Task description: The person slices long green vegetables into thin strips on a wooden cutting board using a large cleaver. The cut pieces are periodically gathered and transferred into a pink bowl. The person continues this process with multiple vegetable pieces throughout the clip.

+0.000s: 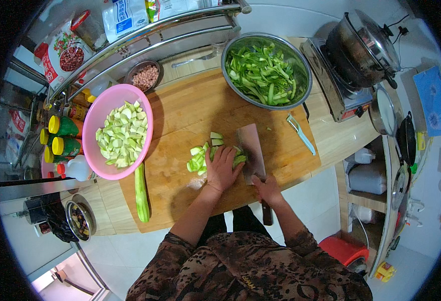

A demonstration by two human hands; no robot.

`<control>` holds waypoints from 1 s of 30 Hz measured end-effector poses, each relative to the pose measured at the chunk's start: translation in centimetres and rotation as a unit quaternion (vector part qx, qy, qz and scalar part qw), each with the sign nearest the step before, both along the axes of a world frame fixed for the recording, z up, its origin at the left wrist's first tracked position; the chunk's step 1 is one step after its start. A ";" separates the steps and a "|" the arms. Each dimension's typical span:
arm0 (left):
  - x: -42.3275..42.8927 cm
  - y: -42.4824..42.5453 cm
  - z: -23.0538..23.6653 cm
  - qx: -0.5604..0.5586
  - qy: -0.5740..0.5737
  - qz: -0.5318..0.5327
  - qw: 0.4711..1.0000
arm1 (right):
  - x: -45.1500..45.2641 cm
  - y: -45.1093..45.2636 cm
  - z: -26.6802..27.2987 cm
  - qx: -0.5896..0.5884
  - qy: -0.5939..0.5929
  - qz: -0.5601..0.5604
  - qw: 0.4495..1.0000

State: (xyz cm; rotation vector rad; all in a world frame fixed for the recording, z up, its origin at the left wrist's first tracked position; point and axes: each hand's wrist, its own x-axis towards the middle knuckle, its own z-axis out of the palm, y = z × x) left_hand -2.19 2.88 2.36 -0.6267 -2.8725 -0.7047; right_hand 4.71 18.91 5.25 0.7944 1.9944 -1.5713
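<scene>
My left hand (222,167) lies with spread fingers over pale green chopped vegetable pieces (196,160) on a large wooden cutting board (182,109). In my right hand (269,190) is a cleaver (251,150), its broad blade just right of the pieces and its dark handle towards me. A peeled green vegetable (141,195), long and whole, rests at the board's left. Beside it a pink plastic basin (149,131) holds many cut chunks. Green peelings fill a metal bowl (306,88) at the board's far right. A peeler (301,134) with a light blue handle lies right of the cleaver.
A small bowl of peanuts (145,77) and a fork (194,59) are behind the board. At right stands a lidded pot (355,52) on a portable stove (340,101). Yellow-capped bottles (68,126) line the left side. A metal rack rail (145,30) runs above the back edge.
</scene>
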 end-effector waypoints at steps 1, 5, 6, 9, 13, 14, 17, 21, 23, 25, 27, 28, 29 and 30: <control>0.0 0.0 0.0 0.001 0.000 0.000 1.000 | 0.0 -0.3 -0.3 -0.008 -0.005 -0.018 1.000; 0.0 0.1 0.0 0.005 -0.002 -0.001 1.000 | 0.3 -0.7 0.1 -0.042 0.006 -0.054 0.998; -0.1 0.0 -0.1 0.012 0.003 0.000 1.000 | 0.2 -0.7 0.9 -0.059 0.018 -0.090 0.994; 0.0 -0.3 -0.3 0.016 0.002 0.000 1.000 | 0.0 -0.2 3.5 -0.099 0.033 -0.160 0.982; -0.1 -0.2 0.5 0.015 -0.002 0.000 1.000 | 0.3 1.2 4.2 -0.079 0.024 -0.145 0.986; -0.1 -0.2 0.6 0.023 0.002 0.000 1.000 | 0.7 1.5 3.5 -0.064 0.029 -0.130 0.989; -0.1 -0.3 0.4 0.028 0.004 -0.009 1.000 | 1.1 1.6 3.2 -0.042 0.037 -0.108 0.993; 0.0 -0.4 0.5 0.021 0.003 -0.016 1.000 | 1.5 2.2 2.6 -0.021 0.030 -0.104 0.994; 0.0 -0.5 0.6 0.021 0.000 -0.021 1.000 | 1.7 2.5 2.5 -0.020 0.014 -0.125 0.992; 0.0 -0.8 0.4 0.013 -0.001 -0.028 1.000 | 2.0 3.2 2.1 -0.051 0.000 -0.153 0.987; 0.4 -1.3 0.6 0.001 0.006 -0.017 1.000 | 2.7 3.8 0.6 -0.118 -0.014 -0.188 0.975; 0.8 -1.6 1.0 -0.007 0.014 -0.004 1.000 | 3.1 3.8 -0.2 -0.139 -0.016 -0.200 0.970; 0.8 -1.7 1.4 -0.015 0.022 0.010 1.000 | 3.5 3.8 -1.0 -0.161 -0.018 -0.212 0.964; 0.8 -1.8 1.6 -0.020 0.006 0.048 0.999 | 3.6 3.4 -1.4 -0.183 -0.021 -0.221 0.958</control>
